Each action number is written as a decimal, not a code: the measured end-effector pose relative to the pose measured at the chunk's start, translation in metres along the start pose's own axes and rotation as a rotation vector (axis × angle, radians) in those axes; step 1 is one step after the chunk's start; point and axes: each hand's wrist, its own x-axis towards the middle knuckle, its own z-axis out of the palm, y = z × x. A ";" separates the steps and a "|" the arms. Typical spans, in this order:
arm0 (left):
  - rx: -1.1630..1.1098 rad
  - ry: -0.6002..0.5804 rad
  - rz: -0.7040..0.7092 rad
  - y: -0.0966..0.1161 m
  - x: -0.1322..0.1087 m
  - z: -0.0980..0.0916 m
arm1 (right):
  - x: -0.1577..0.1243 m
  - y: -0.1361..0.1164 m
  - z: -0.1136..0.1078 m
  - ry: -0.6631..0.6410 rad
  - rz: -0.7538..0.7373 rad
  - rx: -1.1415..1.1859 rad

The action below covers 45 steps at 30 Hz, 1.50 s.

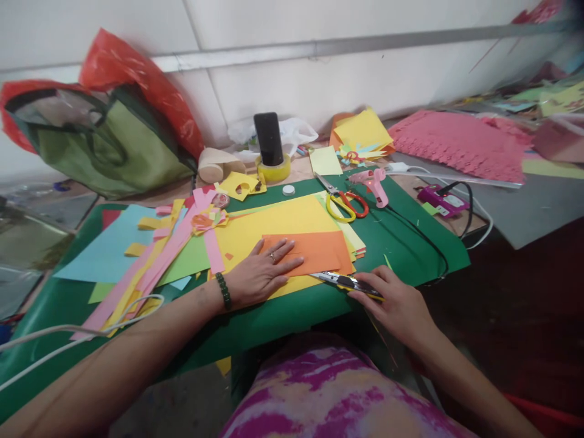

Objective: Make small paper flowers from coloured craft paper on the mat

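Note:
My left hand [260,271] lies flat with its fingers spread on a piece of orange paper [319,250]. Beneath that is a stack of yellow paper [264,213] on a green sheet [301,316]. In my right hand [396,304] is a utility knife [347,281], its blade pointing left at the lower edge of the orange paper. Whether the blade touches the paper I cannot tell. Left of my left hand lie pink and yellow paper strips [157,261] and a small paper flower [210,222].
Scissors [340,204] and a pink glue gun [371,184] with a trailing cord lie behind my right hand. A phone [269,139] stands against a yellow tape roll [274,170]. A green bag [109,143] is at back left. A white cable [50,334] crosses the left side.

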 end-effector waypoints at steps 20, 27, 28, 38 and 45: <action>-0.051 -0.077 -0.134 -0.012 -0.030 -0.011 | 0.005 -0.015 0.008 0.102 -0.086 -0.042; -0.039 -0.052 -0.123 -0.010 -0.030 -0.007 | 0.005 -0.024 0.011 0.147 -0.147 -0.086; -0.038 -0.052 -0.118 -0.010 -0.030 -0.007 | 0.005 -0.025 0.011 0.148 -0.150 -0.086; -0.002 -0.020 -0.110 -0.001 -0.024 -0.002 | 0.009 -0.016 0.003 0.052 -0.094 -0.006; -0.058 -0.045 -0.160 0.028 0.001 -0.002 | 0.007 0.007 0.000 0.007 -0.062 0.012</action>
